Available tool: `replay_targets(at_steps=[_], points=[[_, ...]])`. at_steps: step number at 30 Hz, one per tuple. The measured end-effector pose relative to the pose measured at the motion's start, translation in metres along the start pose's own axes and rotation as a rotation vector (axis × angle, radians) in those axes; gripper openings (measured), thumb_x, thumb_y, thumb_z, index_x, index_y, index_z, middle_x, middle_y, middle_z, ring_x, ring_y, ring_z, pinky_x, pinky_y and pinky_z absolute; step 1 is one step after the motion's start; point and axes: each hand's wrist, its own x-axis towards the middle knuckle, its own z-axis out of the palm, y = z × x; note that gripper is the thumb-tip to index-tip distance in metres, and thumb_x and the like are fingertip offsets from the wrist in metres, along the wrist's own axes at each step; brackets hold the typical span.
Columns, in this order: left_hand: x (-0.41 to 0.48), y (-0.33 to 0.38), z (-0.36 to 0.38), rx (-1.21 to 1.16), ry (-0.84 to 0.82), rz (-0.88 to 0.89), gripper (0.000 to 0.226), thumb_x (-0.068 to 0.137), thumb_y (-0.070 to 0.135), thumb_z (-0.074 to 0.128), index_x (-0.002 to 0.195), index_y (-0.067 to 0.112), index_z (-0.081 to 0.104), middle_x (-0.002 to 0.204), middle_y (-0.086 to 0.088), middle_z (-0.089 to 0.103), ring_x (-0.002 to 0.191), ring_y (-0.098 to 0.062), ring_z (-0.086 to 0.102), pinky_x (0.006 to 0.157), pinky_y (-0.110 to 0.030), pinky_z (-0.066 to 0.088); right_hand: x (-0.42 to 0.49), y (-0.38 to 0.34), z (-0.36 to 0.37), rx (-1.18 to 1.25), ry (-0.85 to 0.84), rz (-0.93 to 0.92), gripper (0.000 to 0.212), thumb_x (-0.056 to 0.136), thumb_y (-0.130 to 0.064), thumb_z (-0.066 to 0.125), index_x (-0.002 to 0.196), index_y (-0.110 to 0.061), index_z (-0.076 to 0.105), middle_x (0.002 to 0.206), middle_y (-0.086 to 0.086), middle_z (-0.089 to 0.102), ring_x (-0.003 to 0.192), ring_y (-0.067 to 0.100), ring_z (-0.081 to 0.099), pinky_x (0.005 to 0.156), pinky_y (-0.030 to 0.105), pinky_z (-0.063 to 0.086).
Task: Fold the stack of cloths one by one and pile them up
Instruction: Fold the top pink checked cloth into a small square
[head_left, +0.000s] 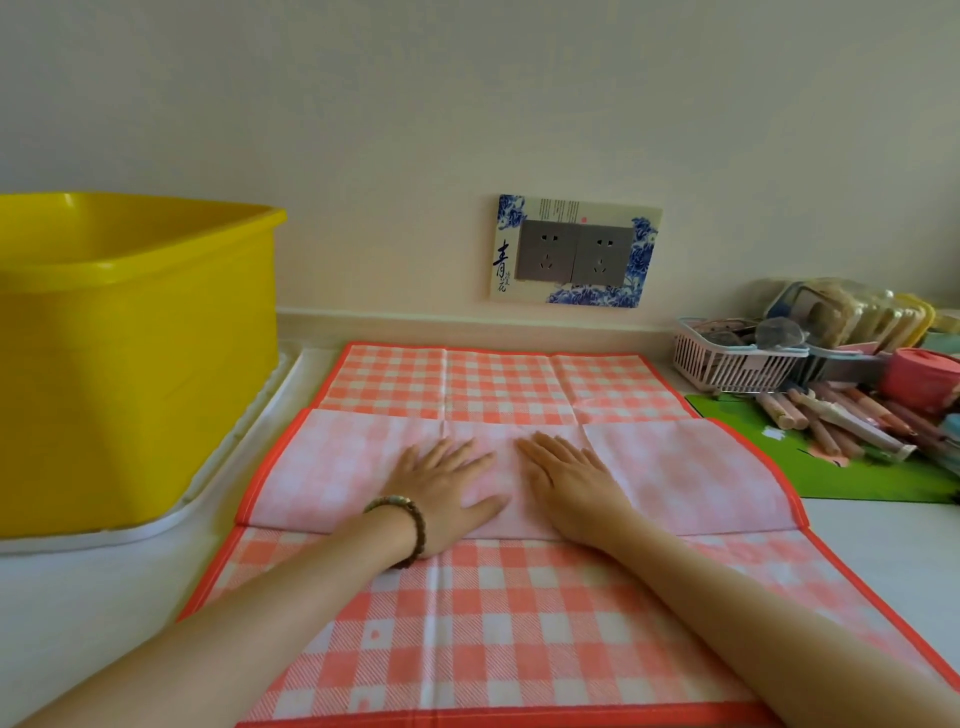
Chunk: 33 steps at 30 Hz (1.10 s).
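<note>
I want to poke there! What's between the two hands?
Just a thin strip of the cloth, its pale folded part. The left hand and right hand lie flat on it, in the head view.

1. The cloth (493, 634) lies spread on the worktop (78, 613), at centre, with its far edge near the wall (415, 130).
2. A flap (701, 483) of the cloth lies folded over across its middle.
3. The left hand (441, 493) and the right hand (566, 488) lie flat on the flap, side by side and apart.
4. The tub (130, 364) stands in a tray (156, 530), left of the cloth.
5. The socket plate (574, 252) sits on the wall, behind the cloth.
6. The mat (857, 478) lies right of the cloth, touching it.
7. Pens (831, 421) lie on the far part of the mat.
8. The basket (727, 364) stands behind the pens, near the wall.
</note>
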Motion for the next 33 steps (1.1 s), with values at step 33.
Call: replay_targets(at_steps=[33], points=[[0.000,-0.003,0.001,0.032,-0.012,-0.012,0.057,0.095,0.058,0.009,0.148,0.040,-0.001,0.157,0.012,-0.010,0.145,-0.012,-0.011,0.117,-0.048,-0.004,-0.003,-0.005,0.000,-0.012,-0.048,0.004,0.050,0.100,-0.045,0.018,0.149,-0.033,0.017,0.158,-0.010,0.010,0.146,0.010,0.006,0.118,0.032,0.002]])
